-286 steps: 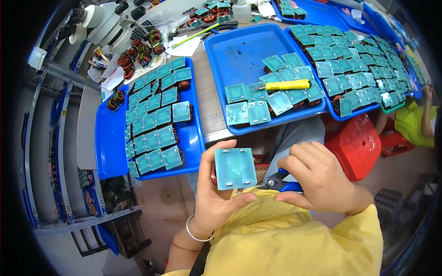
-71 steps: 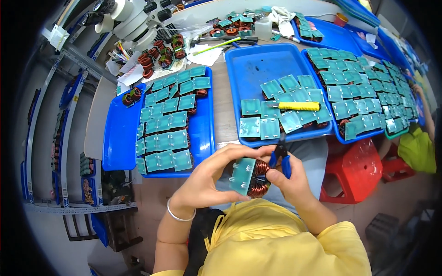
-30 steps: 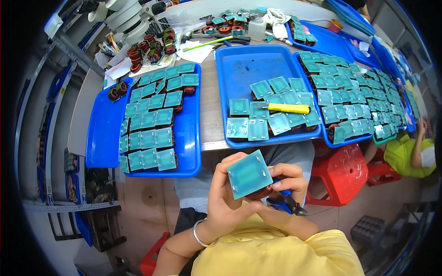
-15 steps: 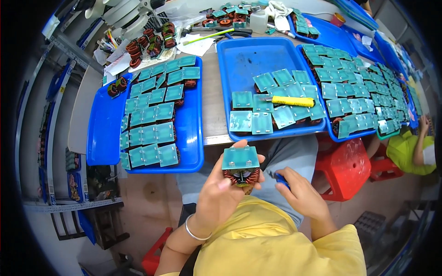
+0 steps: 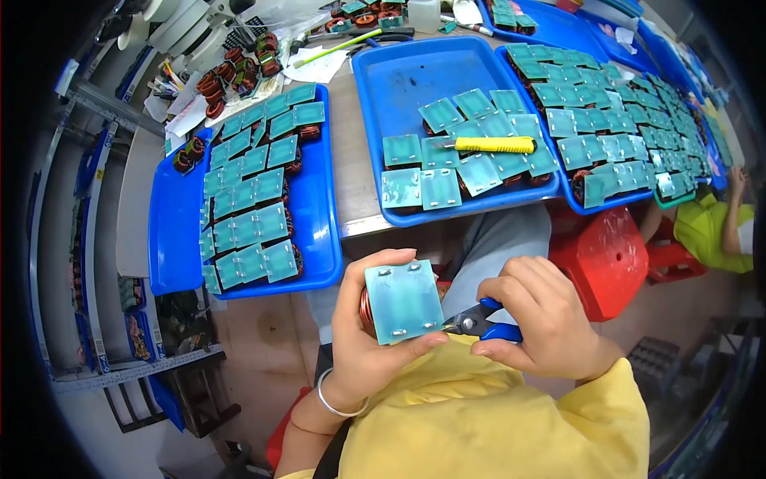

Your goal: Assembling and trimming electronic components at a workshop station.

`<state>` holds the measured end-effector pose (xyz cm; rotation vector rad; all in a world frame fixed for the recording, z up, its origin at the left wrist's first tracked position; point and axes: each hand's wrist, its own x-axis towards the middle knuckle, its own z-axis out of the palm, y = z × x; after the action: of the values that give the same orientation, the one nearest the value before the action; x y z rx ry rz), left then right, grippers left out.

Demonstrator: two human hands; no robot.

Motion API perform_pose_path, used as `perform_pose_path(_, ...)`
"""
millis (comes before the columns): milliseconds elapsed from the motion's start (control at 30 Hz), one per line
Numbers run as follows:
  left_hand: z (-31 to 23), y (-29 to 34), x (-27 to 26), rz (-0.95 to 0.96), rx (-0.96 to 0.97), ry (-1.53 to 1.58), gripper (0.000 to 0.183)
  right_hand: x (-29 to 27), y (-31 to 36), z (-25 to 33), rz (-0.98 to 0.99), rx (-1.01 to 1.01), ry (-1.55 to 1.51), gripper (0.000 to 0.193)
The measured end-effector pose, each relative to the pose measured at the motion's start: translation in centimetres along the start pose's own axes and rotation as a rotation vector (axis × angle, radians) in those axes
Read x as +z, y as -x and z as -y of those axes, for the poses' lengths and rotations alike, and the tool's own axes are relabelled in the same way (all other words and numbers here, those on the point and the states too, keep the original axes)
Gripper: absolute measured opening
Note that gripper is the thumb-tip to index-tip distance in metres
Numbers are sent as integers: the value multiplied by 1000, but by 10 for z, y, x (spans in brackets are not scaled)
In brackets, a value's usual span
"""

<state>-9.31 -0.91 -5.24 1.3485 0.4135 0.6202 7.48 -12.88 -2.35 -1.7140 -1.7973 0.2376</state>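
Note:
My left hand (image 5: 363,343) grips a copper-wound coil with a square green circuit board (image 5: 405,302) on it, the board's face turned up. Small metal pins stick out near the board's corners. In my right hand (image 5: 550,319) is a pair of blue-handled cutting pliers (image 5: 479,321), fingers wrapped round the handles. The pliers' jaws reach the board's lower right corner, by a pin; whether they touch it I cannot tell. Behind my hands, a blue tray (image 5: 411,64) holds several similar coils with boards, and a yellow utility knife (image 5: 495,144) lies across them.
More board-topped coils fill a blue tray (image 5: 323,239) on the left and another blue tray (image 5: 594,206) on the right. Bare coils (image 5: 215,88) and a yellow-green stick (image 5: 339,46) lie at the back. A red stool (image 5: 610,255) stands right, near another person's green-yellow sleeve (image 5: 702,231).
My left hand has tipped the coil so its board faces up. My right hand has brought the pliers leftward to the board's corner. The view has shifted slightly.

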Motion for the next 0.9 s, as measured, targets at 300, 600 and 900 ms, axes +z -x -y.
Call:
perform_pose_path(300, -7, -2, -2, 104, 201, -261, 69, -7, 3, 0, 53, -62, 92, 45)
perform_pose_path(600, -10, -5, 1, 139, 260, -436, 75, -21, 5, 6, 112, -58, 120, 41)
perform_pose_path(900, -23, -12, 9, 210, 217, -541, 69, -12, 13, -7, 77, -134, 123, 48)
